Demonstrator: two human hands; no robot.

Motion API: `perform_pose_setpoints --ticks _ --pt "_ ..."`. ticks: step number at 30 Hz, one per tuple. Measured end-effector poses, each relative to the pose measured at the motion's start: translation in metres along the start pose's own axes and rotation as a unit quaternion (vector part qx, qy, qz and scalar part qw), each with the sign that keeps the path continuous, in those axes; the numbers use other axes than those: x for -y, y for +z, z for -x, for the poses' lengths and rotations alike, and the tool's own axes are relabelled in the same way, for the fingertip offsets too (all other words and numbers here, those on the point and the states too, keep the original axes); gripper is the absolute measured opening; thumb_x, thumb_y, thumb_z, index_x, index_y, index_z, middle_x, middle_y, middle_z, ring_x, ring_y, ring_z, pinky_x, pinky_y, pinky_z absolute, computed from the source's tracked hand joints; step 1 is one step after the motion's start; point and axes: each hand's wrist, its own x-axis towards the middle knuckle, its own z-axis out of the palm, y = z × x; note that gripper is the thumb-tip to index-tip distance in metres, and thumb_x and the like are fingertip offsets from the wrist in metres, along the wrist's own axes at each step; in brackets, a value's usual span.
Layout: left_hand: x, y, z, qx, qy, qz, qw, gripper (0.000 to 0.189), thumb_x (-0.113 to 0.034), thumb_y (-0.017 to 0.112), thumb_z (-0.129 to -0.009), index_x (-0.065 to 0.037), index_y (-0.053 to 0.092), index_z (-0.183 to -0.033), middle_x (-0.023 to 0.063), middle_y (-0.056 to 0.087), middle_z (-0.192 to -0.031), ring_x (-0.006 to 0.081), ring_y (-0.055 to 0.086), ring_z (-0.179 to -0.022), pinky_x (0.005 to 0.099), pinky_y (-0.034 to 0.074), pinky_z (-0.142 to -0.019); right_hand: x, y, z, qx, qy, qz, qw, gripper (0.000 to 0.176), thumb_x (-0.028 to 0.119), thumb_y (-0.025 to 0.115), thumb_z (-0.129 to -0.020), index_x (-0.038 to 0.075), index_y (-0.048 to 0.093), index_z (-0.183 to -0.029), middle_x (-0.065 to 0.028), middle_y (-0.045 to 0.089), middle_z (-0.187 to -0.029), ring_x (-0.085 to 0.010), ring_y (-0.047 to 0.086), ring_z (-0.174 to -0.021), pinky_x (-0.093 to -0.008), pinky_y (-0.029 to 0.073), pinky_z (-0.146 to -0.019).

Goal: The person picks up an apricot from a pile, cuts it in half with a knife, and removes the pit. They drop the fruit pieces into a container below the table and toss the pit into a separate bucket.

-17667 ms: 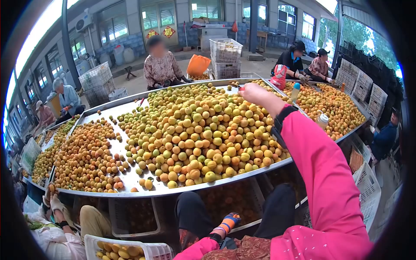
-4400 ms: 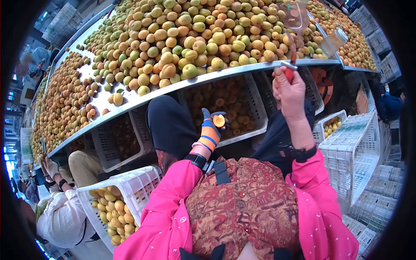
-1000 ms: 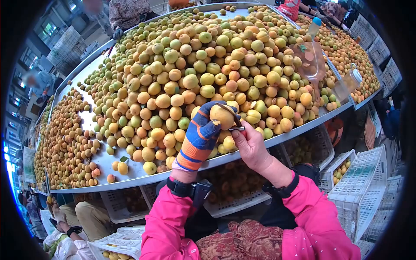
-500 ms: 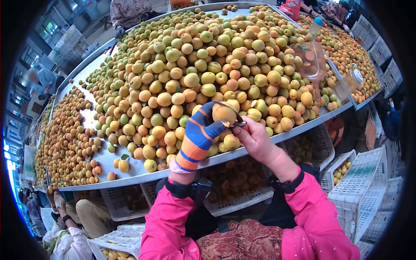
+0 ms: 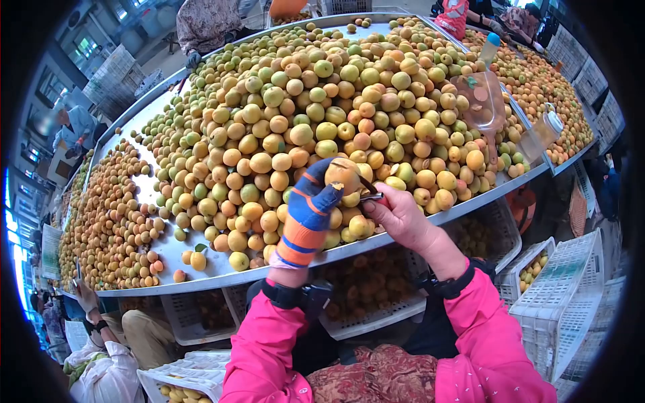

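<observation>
My left hand (image 5: 310,213), in a blue and orange glove, grips an apricot (image 5: 341,172) over the front of the heap. A dark line curves across the top of this fruit. My bare right hand (image 5: 403,216) is closed on a small red-handled knife (image 5: 371,197), held close against the apricot's right side. Most of its handle is hidden in my fingers. Behind and below both hands, yellow, orange and green apricots (image 5: 269,161) lie heaped on the metal table (image 5: 222,260).
White crates (image 5: 376,321) of fruit sit under the table edge, with stacked crates (image 5: 557,302) at right. A clear scoop (image 5: 482,107) and a plastic jug (image 5: 541,131) lie on the right side. Other people (image 5: 208,27) are around the table; one (image 5: 107,369) is at lower left.
The apricot has turned in my left hand and shifted slightly left. The knife has drawn a little away from its front. At lower left, another person's gloved hand has risen.
</observation>
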Motion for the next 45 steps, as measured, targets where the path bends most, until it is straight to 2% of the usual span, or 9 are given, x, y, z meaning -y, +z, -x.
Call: perform_pose_setpoints --ticks 6,9,14,16,21,27,39,43,45 --pt "0.0 0.011 0.0 -0.013 0.035 0.004 0.999 0.045 -0.028 0.058 -0.082 0.0 0.049 -0.115 0.0084 0.057 -0.105 0.0172 0.053 -0.1 0.0288 0.044 -0.085 -0.003 0.008 0.003 -0.049 -0.014 0.011 0.999 0.025 0.026 0.055 -0.087 0.002 0.049 -0.083 -0.0045 0.047 -0.055 -0.0138 0.043 -0.051 -0.0284 0.036 -0.049" --pt "0.022 0.033 0.013 -0.082 -0.077 0.269 0.957 0.054 -0.043 0.05 -0.086 0.0 0.044 -0.118 0.0141 0.053 -0.113 0.0244 0.051 -0.105 0.0342 0.043 -0.088 -0.015 0.037 0.004 -0.143 -0.05 -0.089 0.984 0.026 0.026 0.054 -0.088 0.001 0.049 -0.084 -0.0069 0.048 -0.059 -0.0123 0.043 -0.055 -0.0288 0.038 -0.052" --pt "0.013 0.022 0.011 -0.072 -0.042 0.188 0.979 0.055 -0.043 0.054 -0.084 0.001 0.045 -0.117 0.0134 0.055 -0.109 0.0226 0.053 -0.1 0.0318 0.043 -0.088 -0.015 0.022 0.003 -0.077 -0.011 -0.033 0.996 0.024 0.024 0.054 -0.088 0.001 0.048 -0.084 -0.0086 0.051 -0.061 -0.0147 0.047 -0.055 -0.0294 0.039 -0.053" --pt "0.0 0.018 0.006 -0.011 0.035 0.0 0.999 0.044 -0.025 0.055 -0.085 0.001 0.044 -0.119 0.0102 0.055 -0.108 0.0191 0.054 -0.099 0.0301 0.043 -0.087 -0.012 0.014 -0.001 -0.05 -0.055 -0.006 0.997 0.025 0.025 0.054 -0.088 0.002 0.047 -0.083 -0.0078 0.05 -0.058 -0.0169 0.047 -0.052 -0.0295 0.039 -0.052" --pt "-0.01 0.022 0.005 -0.019 0.002 -0.053 0.998 0.047 -0.024 0.06 -0.081 0.001 0.045 -0.118 0.0091 0.055 -0.106 0.0169 0.053 -0.098 0.0284 0.042 -0.087 0.002 0.006 -0.002 -0.028 -0.025 0.026 0.999 0.026 0.026 0.055 -0.087 0.002 0.047 -0.08 -0.0073 0.049 -0.056 -0.0176 0.046 -0.051 -0.0297 0.039 -0.051" --pt "0.031 0.031 0.014 -0.119 -0.071 0.268 0.953 0.04 -0.032 0.052 -0.087 -0.002 0.048 -0.113 0.0095 0.057 -0.102 0.0199 0.055 -0.096 0.0305 0.046 -0.084 -0.019 0.033 0.002 -0.105 -0.014 -0.091 0.99 0.026 0.027 0.054 -0.087 0.002 0.049 -0.083 -0.0074 0.051 -0.058 -0.0169 0.048 -0.054 -0.0295 0.039 -0.052" --pt "-0.013 0.013 0.004 -0.047 0.018 -0.087 0.995 0.046 0.001 0.069 -0.069 0.002 0.049 -0.111 0.0105 0.057 -0.103 0.0169 0.057 -0.093 0.0265 0.047 -0.081 0.001 0.007 -0.004 -0.001 -0.007 0.091 0.996 0.032 0.033 0.056 -0.085 0.002 0.047 -0.08 -0.0109 0.051 -0.059 -0.0243 0.049 -0.053 -0.0331 0.04 -0.052" --pt "0.019 0.02 0.008 -0.123 -0.013 0.112 0.986 0.045 -0.021 0.064 -0.076 0.0 0.046 -0.112 0.0101 0.054 -0.101 0.0183 0.054 -0.093 0.0299 0.046 -0.08 -0.014 0.024 -0.003 -0.078 -0.005 0.089 0.993 0.037 0.037 0.056 -0.084 0.002 0.047 -0.079 -0.0164 0.053 -0.063 -0.0349 0.054 -0.061 -0.0386 0.041 -0.053" --pt "0.022 0.017 0.009 -0.147 -0.012 0.061 0.987 0.047 -0.026 0.062 -0.078 0.0 0.044 -0.113 0.0095 0.052 -0.101 0.0181 0.053 -0.092 0.0303 0.047 -0.077 -0.016 0.026 -0.001 -0.073 0.014 0.072 0.995 0.036 0.036 0.056 -0.084 0.002 0.047 -0.08 -0.0168 0.054 -0.064 -0.0353 0.055 -0.062 -0.0389 0.042 -0.054"
